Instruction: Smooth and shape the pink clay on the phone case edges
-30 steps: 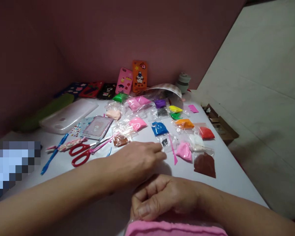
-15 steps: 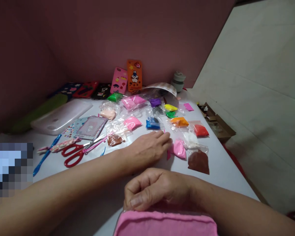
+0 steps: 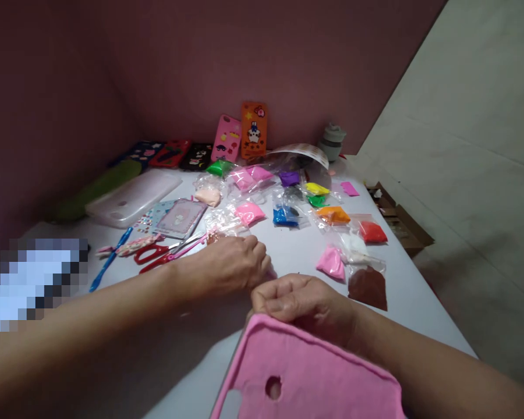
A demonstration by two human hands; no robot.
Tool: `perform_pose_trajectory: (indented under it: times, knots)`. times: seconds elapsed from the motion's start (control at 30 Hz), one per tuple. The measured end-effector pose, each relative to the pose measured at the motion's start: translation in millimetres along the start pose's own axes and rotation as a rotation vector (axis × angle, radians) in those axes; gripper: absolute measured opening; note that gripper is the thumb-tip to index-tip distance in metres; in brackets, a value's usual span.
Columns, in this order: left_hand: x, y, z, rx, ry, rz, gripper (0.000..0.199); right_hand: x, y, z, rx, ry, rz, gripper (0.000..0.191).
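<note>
My right hand (image 3: 308, 302) grips a phone case (image 3: 327, 372) by its far edge, fingers closed. The case is spread with pink clay, has a round hole, and shows a bare patch at its left side; its near end is out of view. Just left of that hand, my left hand (image 3: 240, 263) is closed low over the white table (image 3: 187, 372). A sliver of pink shows by its fingertips, but what it holds is hidden. Right of my hands lie a pink clay packet (image 3: 332, 263) and a brown clay packet (image 3: 367, 288).
Several other clay packets, such as a blue one (image 3: 285, 216), cover the table's middle. Red-handled scissors (image 3: 151, 256), a blue modelling tool (image 3: 110, 259) and a clear case (image 3: 133, 201) lie left. Decorated cases, one orange (image 3: 254, 131), stand against the back. A cardboard box (image 3: 404, 224) sits beyond the right edge.
My left hand has drawn back from beside the pink packet, and the pink strip there is gone. My right hand has raised and tilted the case, bringing its hole into view.
</note>
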State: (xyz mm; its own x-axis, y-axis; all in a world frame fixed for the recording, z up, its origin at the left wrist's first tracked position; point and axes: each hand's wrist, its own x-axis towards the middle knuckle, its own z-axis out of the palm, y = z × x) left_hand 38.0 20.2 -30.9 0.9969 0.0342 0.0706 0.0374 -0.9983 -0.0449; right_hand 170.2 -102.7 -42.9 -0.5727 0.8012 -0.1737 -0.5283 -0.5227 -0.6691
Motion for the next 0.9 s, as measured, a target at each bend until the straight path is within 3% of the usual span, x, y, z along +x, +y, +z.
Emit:
perform_pose_trajectory:
  times: [0.1,0.2,0.23,0.27,0.3,0.37,0.63,0.73,0.9]
  knots:
    - [0,-5,-18.3,-0.121,0.139,-0.211,0.014,0,2,3,0.010,0.029,0.011,0.020]
    - [-9,-2,-49.7,-0.273,0.324,-0.391,0.016,4,6,5,0.128,0.132,-0.075,0.023]
    - [-14,0,-59.4,-0.364,0.407,-0.434,0.015,5,7,5,0.176,0.178,-0.111,0.024]
    - [-20,3,-67.2,-0.625,0.606,-0.503,0.009,8,7,4,0.215,0.224,-0.142,0.025]
    - [-25,6,-72.5,-0.780,0.718,-0.558,0.009,10,6,4,0.248,0.268,-0.171,0.024]
    - [-34,13,-74.6,-0.952,0.872,-0.636,0.010,14,4,2,0.298,0.336,-0.211,0.022]
    - [-36,32,-39.0,-1.181,0.864,-0.709,0.010,19,1,-6,0.318,0.386,-0.269,0.015]
    - [-35,35,-35.6,-1.119,0.882,-0.719,0.015,21,1,-7,0.287,0.406,-0.281,0.015]
    - [-43,32,-28.7,-1.058,0.771,-0.641,0.014,23,1,-8,0.301,0.388,-0.348,0.016]
